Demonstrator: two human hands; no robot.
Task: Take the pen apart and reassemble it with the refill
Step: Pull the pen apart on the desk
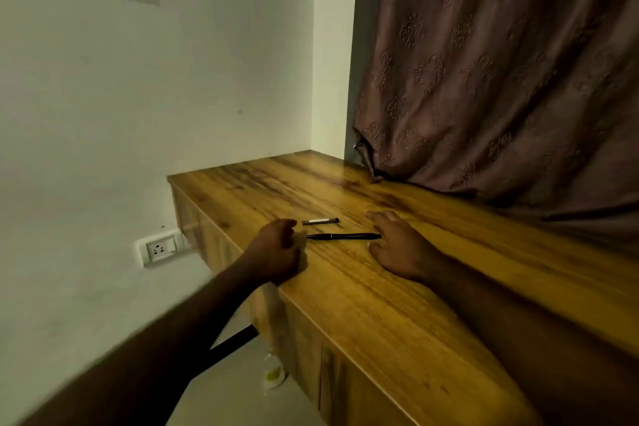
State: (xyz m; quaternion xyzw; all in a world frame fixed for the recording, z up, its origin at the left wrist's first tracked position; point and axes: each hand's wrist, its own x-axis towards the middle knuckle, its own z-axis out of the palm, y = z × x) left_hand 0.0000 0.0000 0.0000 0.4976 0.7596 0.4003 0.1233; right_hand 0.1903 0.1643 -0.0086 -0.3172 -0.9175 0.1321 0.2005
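Note:
A slim black pen (343, 236) lies flat on the wooden table (380, 304), tip pointing left. Just beyond it lies a short dark refill case (320, 221) with a pale label. My left hand (276, 251) rests at the table's left edge with its fingers curled, holding nothing, just left of the pen's tip. My right hand (397, 245) lies on the table with fingers loosely spread, close to the pen's right end. Whether its fingers touch the pen is unclear.
A brown patterned curtain (501, 79) hangs over the table's far right side. The white wall (138, 114) has a socket plate (159, 247) low on the left. A plastic bottle (274, 373) stands on the floor beside the cabinet.

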